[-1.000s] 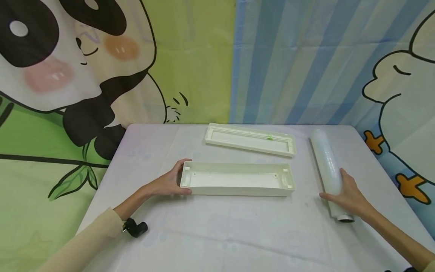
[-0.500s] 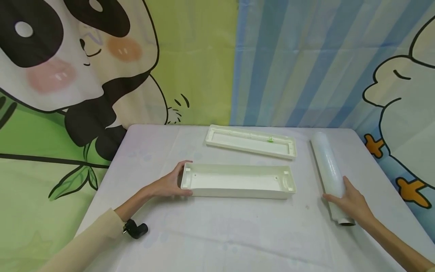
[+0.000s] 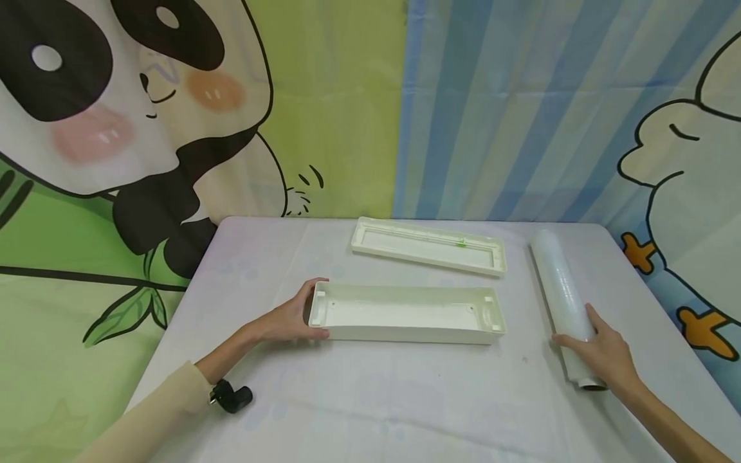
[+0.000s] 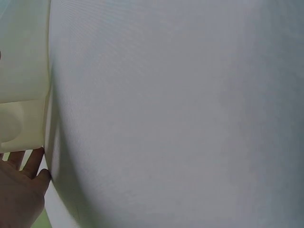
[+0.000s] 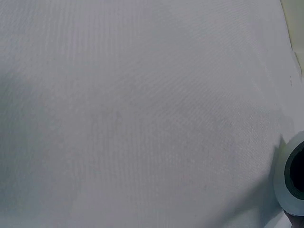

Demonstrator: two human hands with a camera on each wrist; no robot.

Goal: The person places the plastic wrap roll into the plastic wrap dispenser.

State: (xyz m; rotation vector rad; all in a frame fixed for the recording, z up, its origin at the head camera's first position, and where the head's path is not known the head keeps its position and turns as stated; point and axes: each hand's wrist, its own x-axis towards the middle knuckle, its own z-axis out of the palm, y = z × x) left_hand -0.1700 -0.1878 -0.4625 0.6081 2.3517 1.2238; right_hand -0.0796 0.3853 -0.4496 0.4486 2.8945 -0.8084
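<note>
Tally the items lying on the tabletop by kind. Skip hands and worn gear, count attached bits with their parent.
Long open box: 1
Shallow tray-like piece, with a small green part on it: 1
Whitish roll: 1
Total: 3

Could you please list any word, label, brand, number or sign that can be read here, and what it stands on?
None: no text can be read in any of the three views.
The white box, the shallow tray and the pale roll show no legible print.
The backdrop shows cartoon drawings and stripes, without readable lettering.
Patterning on the tablecloth is too faint to make out.
</note>
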